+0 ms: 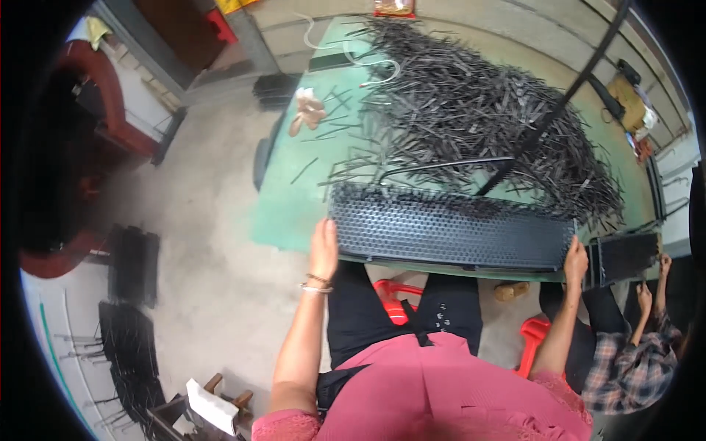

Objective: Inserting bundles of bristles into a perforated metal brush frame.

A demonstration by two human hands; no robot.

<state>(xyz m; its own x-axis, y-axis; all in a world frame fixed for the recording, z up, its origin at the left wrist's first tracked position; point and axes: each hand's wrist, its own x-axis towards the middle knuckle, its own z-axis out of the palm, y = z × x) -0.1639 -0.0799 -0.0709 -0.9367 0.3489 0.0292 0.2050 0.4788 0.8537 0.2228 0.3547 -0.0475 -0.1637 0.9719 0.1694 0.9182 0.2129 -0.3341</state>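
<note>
A wide black tray (pixel 448 229) with a grid of small holes is held between my two hands at the near edge of the green table (pixel 287 213). My left hand (pixel 323 248) lies along its left end, fingers pointing away from me, thumb side hidden against the frame. At the right end, my right hand (pixel 576 261) is closed around the tray's corner. Along the tray's far edge are short black strips. Beyond it spreads a large heap of thin black strips (pixel 471 103). A dark curved rod (pixel 441 163) rests just behind the tray.
A pale glove (pixel 307 112) and a white cord (pixel 360 60) lie on the table's far left. A long black bar (pixel 566 95) slants over the heap. At right, a person in a plaid shirt (pixel 632 367) holds another dark tray (pixel 629 257). Red stools (pixel 535 342) stand below.
</note>
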